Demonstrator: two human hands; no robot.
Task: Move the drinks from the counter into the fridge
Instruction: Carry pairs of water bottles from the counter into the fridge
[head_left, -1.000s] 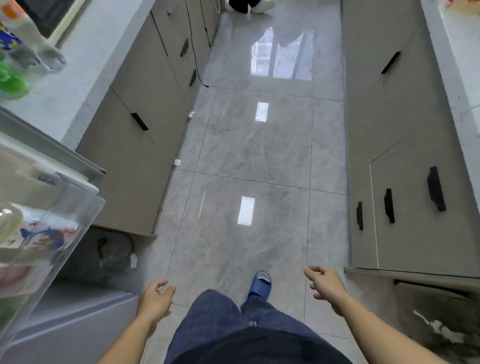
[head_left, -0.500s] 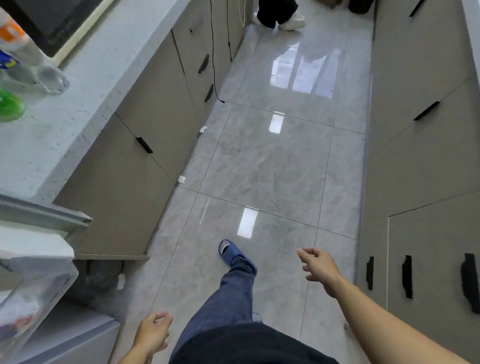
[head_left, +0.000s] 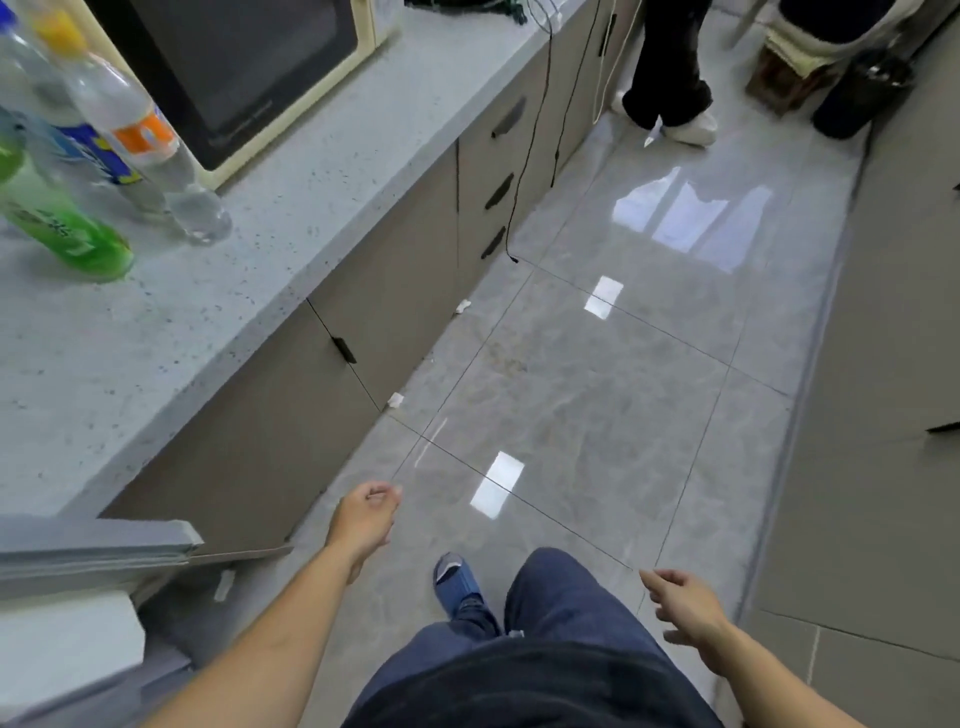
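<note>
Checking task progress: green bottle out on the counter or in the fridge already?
Out. The green bottle stands on the counter beside two clear bottles; both hands are empty.

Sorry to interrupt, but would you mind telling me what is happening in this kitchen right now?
A person is walking along the counter with both hands empty: the left hand and right hand hold nothing. Three drink bottles stand on the counter near the microwave: a green bottle, a clear bottle with an orange label and a blue-labelled bottle behind them. None of these three has gone into the fridge yet.
</note>
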